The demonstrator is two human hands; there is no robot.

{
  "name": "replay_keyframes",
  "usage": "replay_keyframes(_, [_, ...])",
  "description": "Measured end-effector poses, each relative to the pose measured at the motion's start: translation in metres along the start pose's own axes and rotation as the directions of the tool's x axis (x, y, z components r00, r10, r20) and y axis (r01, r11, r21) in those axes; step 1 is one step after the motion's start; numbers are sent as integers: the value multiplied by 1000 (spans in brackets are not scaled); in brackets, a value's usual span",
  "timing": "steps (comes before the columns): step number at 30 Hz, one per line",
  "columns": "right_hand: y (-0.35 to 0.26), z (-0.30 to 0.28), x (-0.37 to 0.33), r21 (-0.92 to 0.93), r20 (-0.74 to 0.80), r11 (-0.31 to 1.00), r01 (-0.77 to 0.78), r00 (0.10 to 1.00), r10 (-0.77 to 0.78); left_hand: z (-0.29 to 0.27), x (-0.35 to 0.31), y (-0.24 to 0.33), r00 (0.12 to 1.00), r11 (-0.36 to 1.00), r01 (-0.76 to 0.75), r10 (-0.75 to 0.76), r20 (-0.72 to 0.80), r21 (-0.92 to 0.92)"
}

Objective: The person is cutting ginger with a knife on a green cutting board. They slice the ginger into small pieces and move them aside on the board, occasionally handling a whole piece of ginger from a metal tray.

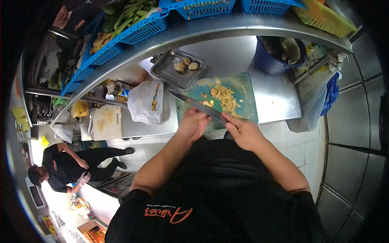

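Observation:
My right hand (244, 133) grips a large kitchen knife (198, 106), its blade slanting up to the left over the green cutting board (247, 91). My left hand (191, 125) is closed close beside the blade, fingertips at its near edge. Whatever those fingers may hold is hidden. Pale yellow-brown peelings and scraps (227, 99) lie scattered over the board under and beyond the knife. Just behind the board's left part, a metal tray (166, 69) holds several peeled, pale root pieces (180, 66) that look like ginger.
A white plastic bag (144, 103) with yellowish pieces stands left of the board. A blue bin (269, 60) is at the back right. Blue baskets (142, 32) of vegetables line the shelf above. Another person (65, 168) in black stands at the far left.

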State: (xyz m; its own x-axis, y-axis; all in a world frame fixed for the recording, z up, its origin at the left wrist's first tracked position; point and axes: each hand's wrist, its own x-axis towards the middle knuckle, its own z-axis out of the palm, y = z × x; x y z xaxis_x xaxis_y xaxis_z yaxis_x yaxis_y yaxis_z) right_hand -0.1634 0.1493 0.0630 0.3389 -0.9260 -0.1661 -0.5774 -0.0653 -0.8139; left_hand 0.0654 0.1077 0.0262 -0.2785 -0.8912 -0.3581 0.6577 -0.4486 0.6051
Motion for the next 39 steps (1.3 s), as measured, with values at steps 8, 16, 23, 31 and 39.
replay_keyframes(8, [49,15,-8,-128,-7,992,9,1000,-10,-31,-2,-19,987,992,114,-119,-112,-46])
replay_keyframes(16, [49,14,-7,-86,70,994,-62,995,68,-34,-4,-25,965,989,145,-142,-220,-3])
replay_keyframes(23, [15,15,13,-65,69,995,-78,994,83,-21,-5,-25,984,988,114,-98,-149,105])
replay_keyframes(31, [50,16,-3,165,61,957,-240,971,233,-34,0,-5,963,999,6,5,-271,40])
replay_keyframes(39, [-5,14,8,-7,34,1000,8,999,-8,-12,0,-4,981,995,-72,57,-186,-74])
